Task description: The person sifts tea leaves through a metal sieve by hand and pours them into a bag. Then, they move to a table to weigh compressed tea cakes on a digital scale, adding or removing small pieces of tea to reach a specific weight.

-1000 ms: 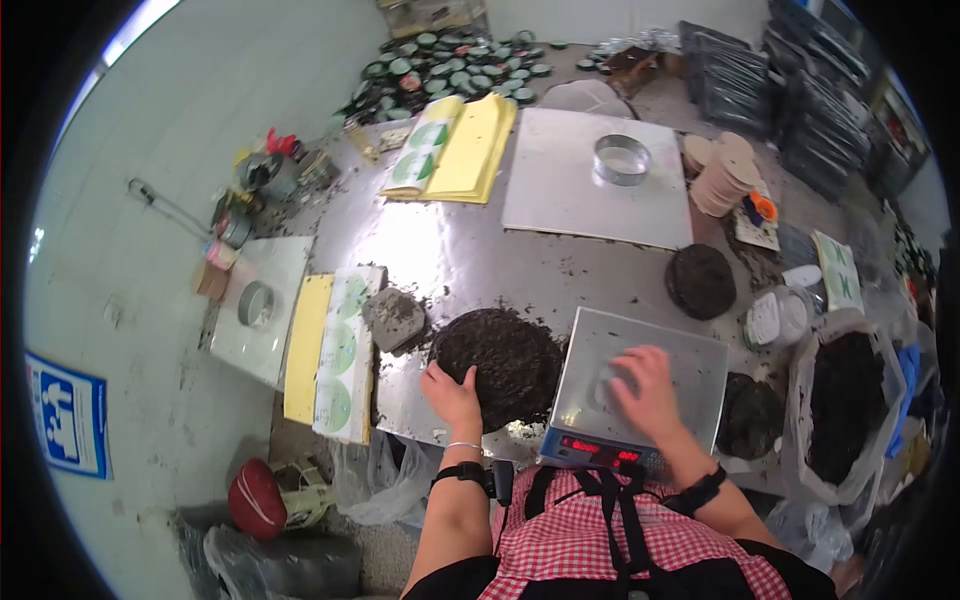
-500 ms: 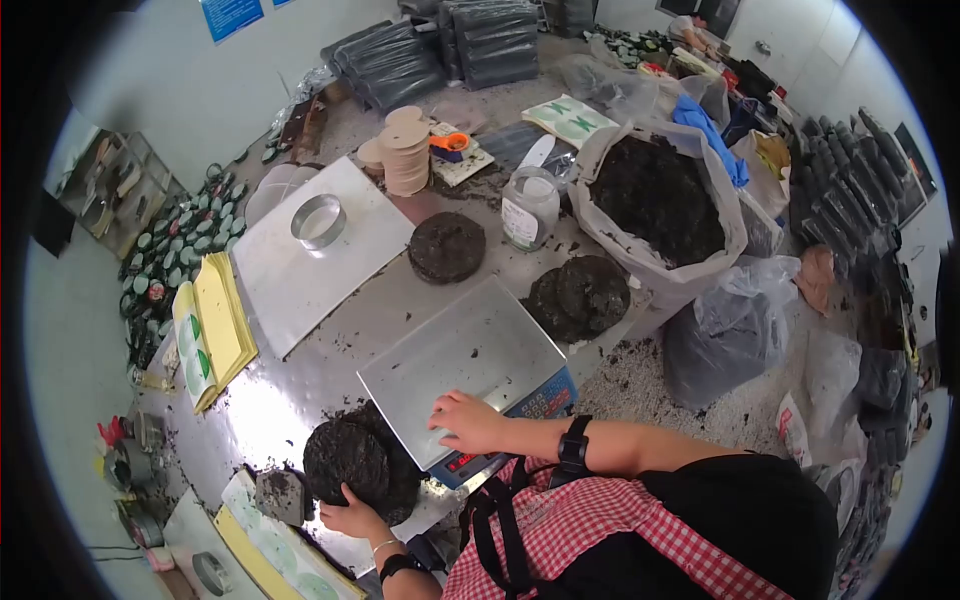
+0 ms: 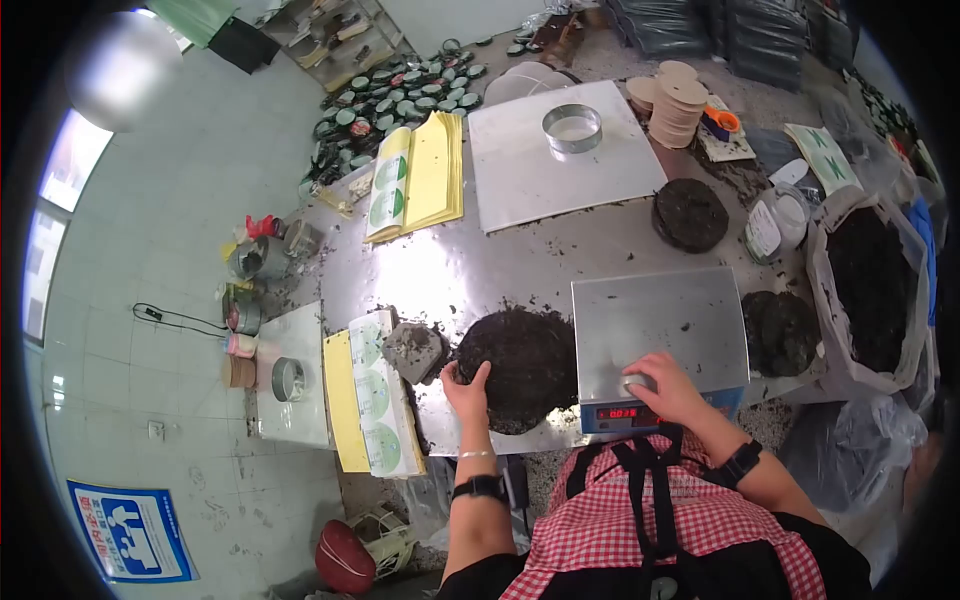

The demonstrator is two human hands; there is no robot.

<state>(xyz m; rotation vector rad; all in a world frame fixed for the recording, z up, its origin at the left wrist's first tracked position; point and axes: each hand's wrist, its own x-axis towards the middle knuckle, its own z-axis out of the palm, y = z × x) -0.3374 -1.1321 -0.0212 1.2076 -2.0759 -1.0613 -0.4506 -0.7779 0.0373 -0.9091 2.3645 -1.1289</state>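
Observation:
My left hand (image 3: 467,392) is open, thumb and fingers apart, at the left edge of a dark, crumbly round mass (image 3: 520,365). A grey block (image 3: 414,352) lies just left of it. My right hand (image 3: 668,388) is over the front of the scale's metal plate (image 3: 655,315), fingers closed on a small pale round object (image 3: 636,382). Red digits glow on the scale's display (image 3: 615,413). A dark round cake (image 3: 690,215) lies behind the scale, and more dark cakes (image 3: 780,333) lie to its right.
A metal ring (image 3: 572,128) stands on a white board (image 3: 530,190). Yellow label sheets (image 3: 433,175) lie left of it. Wooden discs (image 3: 677,105), a jar (image 3: 776,222) and an open bag of dark material (image 3: 868,290) are at the right. Many small tins (image 3: 400,100) lie behind.
The view has swung to the left, so the table contents appear further right. My left hand has come off the dark mass's front edge to its left side. My right hand stays over the scale.

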